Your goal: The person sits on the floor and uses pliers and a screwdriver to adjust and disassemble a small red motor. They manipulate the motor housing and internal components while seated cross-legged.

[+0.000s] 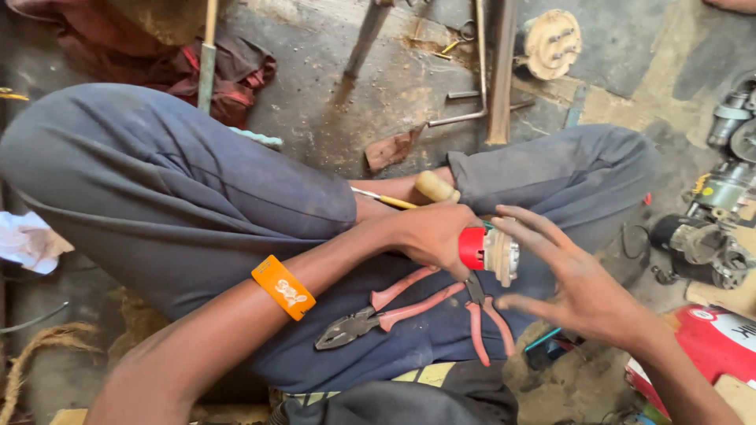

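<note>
We sit cross-legged on the grimy concrete floor point(346, 110) in dark grey trousers point(181, 181).

Left hand point(429, 234), with an orange wristband point(283, 287) on that forearm, is wrapped tight around a small cylindrical part with a red plastic cap and a pale metal end point(490, 250). Fingers are closed on the red end; the metal end sticks out to the right. The part sits over the lap, just above the right thigh.

Right hand point(579, 287) is spread, fingers splayed, gripping nothing. Its fingertips sit just beside the metal end, but we can't tell whether they touch it.

Key relation: the part's long axis runs roughly left-right, red cap inside the left fist, bare metal face pointing at the right palm. The right hand is the nearer free hand to that exposed end.

A yellow-shafted screwdriver with a cream wooden handle point(425, 189) rests on the leg just behind the left hand, handle close to the knuckles.

On the lap below the part:
- combination pliers with pink handles point(378, 313), jaws pointing left
- a second pink-handled plier tool point(488, 319), handles pointing down

Around us: a red rag point(228, 63) top left, bent steel rods point(472, 86) on the floor, a round tan disc part point(553, 41), greasy motor assemblies point(709, 236) at the right, a red container point(713, 346) by the right forearm.
</note>
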